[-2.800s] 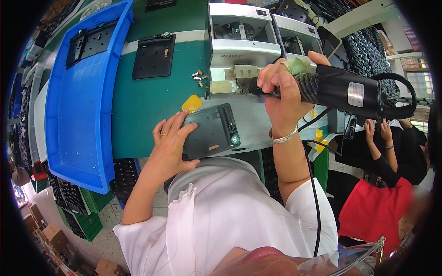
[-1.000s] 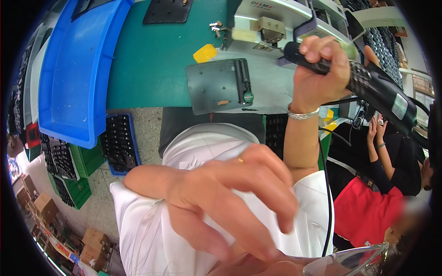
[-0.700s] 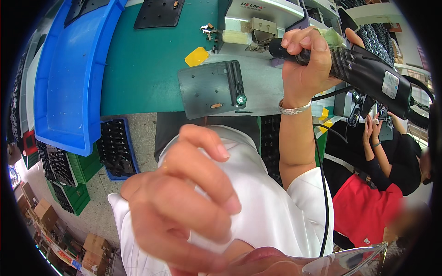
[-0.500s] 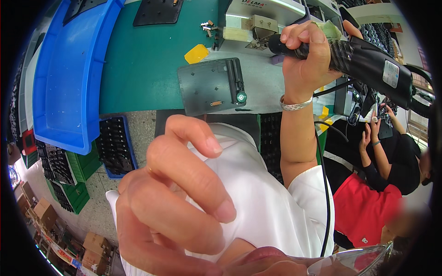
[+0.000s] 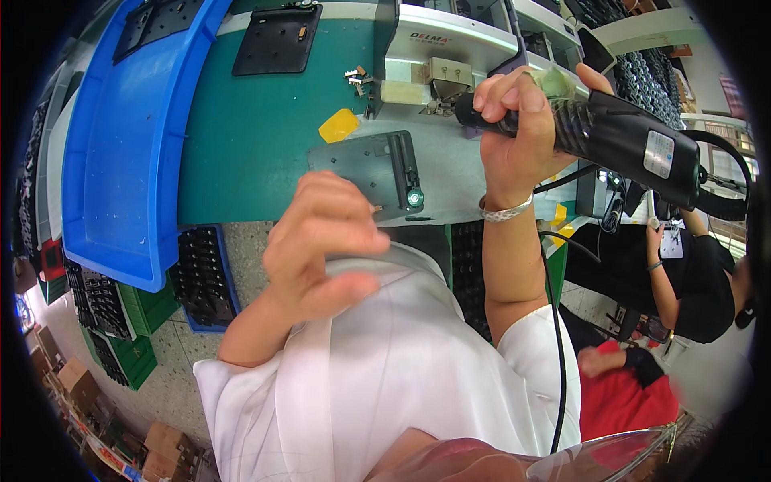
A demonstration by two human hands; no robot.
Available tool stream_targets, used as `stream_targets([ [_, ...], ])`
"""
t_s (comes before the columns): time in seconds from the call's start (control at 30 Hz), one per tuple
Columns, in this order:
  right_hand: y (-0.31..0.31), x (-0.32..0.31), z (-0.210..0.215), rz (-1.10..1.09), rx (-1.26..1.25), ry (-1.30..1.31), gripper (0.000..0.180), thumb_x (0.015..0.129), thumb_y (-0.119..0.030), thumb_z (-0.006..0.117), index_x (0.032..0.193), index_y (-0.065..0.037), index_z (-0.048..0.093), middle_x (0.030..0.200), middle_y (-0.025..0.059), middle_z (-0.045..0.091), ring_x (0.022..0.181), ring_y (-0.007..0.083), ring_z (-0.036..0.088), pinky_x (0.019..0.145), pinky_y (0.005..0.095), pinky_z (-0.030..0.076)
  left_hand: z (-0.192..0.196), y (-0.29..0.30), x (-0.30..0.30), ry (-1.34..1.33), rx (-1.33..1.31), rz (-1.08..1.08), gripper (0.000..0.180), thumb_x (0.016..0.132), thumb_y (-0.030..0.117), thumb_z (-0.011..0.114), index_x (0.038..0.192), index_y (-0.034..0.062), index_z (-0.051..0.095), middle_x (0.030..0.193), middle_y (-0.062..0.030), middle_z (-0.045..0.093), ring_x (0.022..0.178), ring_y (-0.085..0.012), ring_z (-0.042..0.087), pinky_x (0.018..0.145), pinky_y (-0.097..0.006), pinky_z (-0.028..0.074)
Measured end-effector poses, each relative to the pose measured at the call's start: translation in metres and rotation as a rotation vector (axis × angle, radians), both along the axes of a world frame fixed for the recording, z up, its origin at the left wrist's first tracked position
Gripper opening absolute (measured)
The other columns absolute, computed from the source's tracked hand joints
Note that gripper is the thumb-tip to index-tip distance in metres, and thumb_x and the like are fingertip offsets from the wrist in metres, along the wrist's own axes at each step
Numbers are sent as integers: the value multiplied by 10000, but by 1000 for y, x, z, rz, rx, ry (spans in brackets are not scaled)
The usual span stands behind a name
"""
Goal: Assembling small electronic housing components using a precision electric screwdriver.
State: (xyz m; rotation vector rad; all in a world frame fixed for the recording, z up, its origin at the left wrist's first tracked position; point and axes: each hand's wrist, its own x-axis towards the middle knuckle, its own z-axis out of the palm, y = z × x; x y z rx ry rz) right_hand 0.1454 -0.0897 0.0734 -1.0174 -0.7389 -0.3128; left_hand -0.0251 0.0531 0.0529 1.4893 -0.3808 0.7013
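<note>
A black electric screwdriver (image 5: 626, 145) with a cord lies across my right hand (image 5: 522, 132), whose fingers wrap round its dark grip above the bench's right part. Its nose points left, close to a small metal block (image 5: 447, 79) on the white machine. My left hand (image 5: 325, 245) is raised in front of my chest, fingers curled and thumb apart, slightly blurred, with nothing visible in it. Just beyond it a flat black plastic panel (image 5: 365, 165) lies at the bench's front edge, partly covered by the fingers. A round green-white piece (image 5: 415, 198) sits at the panel's right corner.
A blue bin (image 5: 120, 161) stands at the left, holding a black panel. Another black panel (image 5: 277, 40), small metal parts (image 5: 357, 79) and a yellow piece (image 5: 338, 125) lie on the green mat (image 5: 241, 153). Crates of black parts stand below. Co-workers sit at the right.
My left hand has moved away from near the camera, up and forward toward the panel. My right hand still holds the electric screwdriver, a little further left.
</note>
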Motion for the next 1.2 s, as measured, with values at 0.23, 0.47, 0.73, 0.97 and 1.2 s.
stream_targets([
  [0.23,-2,-4,5,23,-5,52,503,847,37,557,1268,-35,293,641,75,537,513,153,524,525,324,493,-30,-13,36,351,385,332,262,731,149,767,960,108,646,846,-28,620,765,-216,566,716,-332,401],
  [0.47,-10,-19,9,26,74,126,568,847,32,551,1312,-86,248,637,82,520,479,165,500,490,352,482,-35,-21,75,347,596,438,349,724,203,775,1040,153,636,706,32,578,684,-150,567,632,-319,393],
  [0.73,-26,-33,8,180,273,285,586,879,-36,425,1372,-215,166,661,56,458,539,164,466,533,380,457,-36,-30,71,378,309,260,269,735,217,784,976,149,687,697,43,615,641,-125,554,648,-296,363],
  [0.97,-23,-42,11,119,245,287,589,868,-31,438,1370,-184,172,649,62,453,509,166,455,503,374,457,-37,-28,65,301,447,294,152,746,189,773,876,152,705,678,44,631,634,-124,546,667,-294,356],
  [1.2,-27,-44,2,111,138,277,605,855,-17,464,1365,-167,174,641,76,467,479,166,446,480,368,459,-41,-24,60,223,532,277,199,732,132,783,912,148,700,757,38,652,707,-129,576,738,-284,388],
])
